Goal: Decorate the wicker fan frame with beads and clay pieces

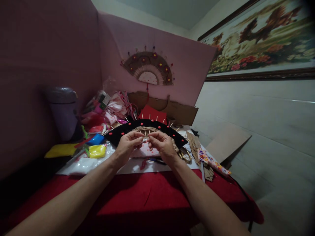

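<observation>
My left hand [128, 145] and my right hand [162, 143] are raised close together, thumb and forefinger of each pinched. Whatever sits between the fingertips is too small to make out. Just behind them lies a black fan-shaped piece [133, 126] with red dots and pale sticks poking past its curved edge. A braided tan band runs along its inner curve, partly hidden by my hands. Below that, a white half-round base [145, 152] with pink spots shows between my wrists. Gold-handled scissors [186, 155] lie beside my right wrist, and a dark slim tool [156, 160] lies between the forearms.
Yellow [97, 151] and blue [95, 140] packets lie at left, before a purple lidded container [63, 114]. Pink ribbons and bags [115, 106] pile behind. A finished fan [157, 60] hangs on the pink board. Corrugated cardboard [195, 147] and a flowered strip [214, 162] lie right on the red cloth [147, 193].
</observation>
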The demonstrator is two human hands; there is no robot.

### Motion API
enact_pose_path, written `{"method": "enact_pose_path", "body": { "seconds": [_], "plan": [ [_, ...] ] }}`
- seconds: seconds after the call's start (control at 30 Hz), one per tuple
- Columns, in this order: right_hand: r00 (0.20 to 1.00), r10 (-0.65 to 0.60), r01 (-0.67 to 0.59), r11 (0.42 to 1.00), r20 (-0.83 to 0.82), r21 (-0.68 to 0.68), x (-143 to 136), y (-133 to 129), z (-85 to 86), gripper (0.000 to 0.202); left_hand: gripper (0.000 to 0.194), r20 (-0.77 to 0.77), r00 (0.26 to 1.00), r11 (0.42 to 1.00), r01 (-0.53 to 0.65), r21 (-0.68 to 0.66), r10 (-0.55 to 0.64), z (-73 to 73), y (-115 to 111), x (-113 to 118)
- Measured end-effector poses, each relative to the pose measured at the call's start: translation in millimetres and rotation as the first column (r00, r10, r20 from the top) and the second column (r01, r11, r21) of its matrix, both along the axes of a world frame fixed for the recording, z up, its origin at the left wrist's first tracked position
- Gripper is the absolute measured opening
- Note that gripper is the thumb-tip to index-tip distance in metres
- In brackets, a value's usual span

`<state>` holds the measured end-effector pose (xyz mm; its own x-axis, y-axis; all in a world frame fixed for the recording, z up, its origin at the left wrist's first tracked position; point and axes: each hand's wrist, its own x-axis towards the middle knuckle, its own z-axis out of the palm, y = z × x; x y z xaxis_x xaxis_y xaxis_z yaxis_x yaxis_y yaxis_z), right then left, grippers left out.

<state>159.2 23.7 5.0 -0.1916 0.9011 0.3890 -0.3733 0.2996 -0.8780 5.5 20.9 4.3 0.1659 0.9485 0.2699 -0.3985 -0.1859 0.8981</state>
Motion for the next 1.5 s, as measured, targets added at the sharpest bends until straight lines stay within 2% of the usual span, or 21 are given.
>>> {"method": "enact_pose_path", "body": {
  "seconds": [0.23,0.47,0.73,0.93,1.07,1.3,1.5],
  "plan": [
    [0.987,-0.117,0.110,0.992,0.111,0.061,-1.1,0.7,-2.6,0.025,0.026,0.089,0.996,0.997,0.035,-0.066,-0.030,3.0,-0.8,0.9],
    [0.929,-0.278,0.222,0.947,0.246,0.233,-2.7,-1.2,-1.4,0.017,0.024,0.060,0.996,0.997,0.070,-0.044,-0.067,2.7,-1.5,1.5],
    [0.926,-0.294,0.241,0.943,0.234,0.230,-2.3,-0.3,-4.1,0.022,0.030,-0.016,0.998,0.998,0.054,-0.036,-0.054,2.0,-1.5,1.9],
    [0.988,-0.091,0.086,0.995,0.123,0.051,-1.1,1.9,-4.0,0.023,0.026,-0.001,0.998,0.994,0.065,-0.087,-0.066,1.2,-1.2,0.6],
    [0.990,-0.082,0.082,0.997,0.118,0.011,-0.9,1.9,-3.6,0.023,0.026,0.005,0.998,0.994,0.064,-0.094,-0.064,2.1,-1.5,0.1],
    [0.972,-0.184,0.172,0.981,0.148,0.091,-1.8,-0.5,-2.3,0.016,0.025,-0.007,0.999,0.998,0.038,-0.049,-0.039,-0.3,0.6,-1.1],
    [0.957,-0.218,0.184,0.966,0.190,0.180,-3.9,-2.2,-1.4,0.013,0.020,-0.053,0.996,0.997,0.071,0.034,-0.069,-7.1,3.6,-0.8]
  ]
}}
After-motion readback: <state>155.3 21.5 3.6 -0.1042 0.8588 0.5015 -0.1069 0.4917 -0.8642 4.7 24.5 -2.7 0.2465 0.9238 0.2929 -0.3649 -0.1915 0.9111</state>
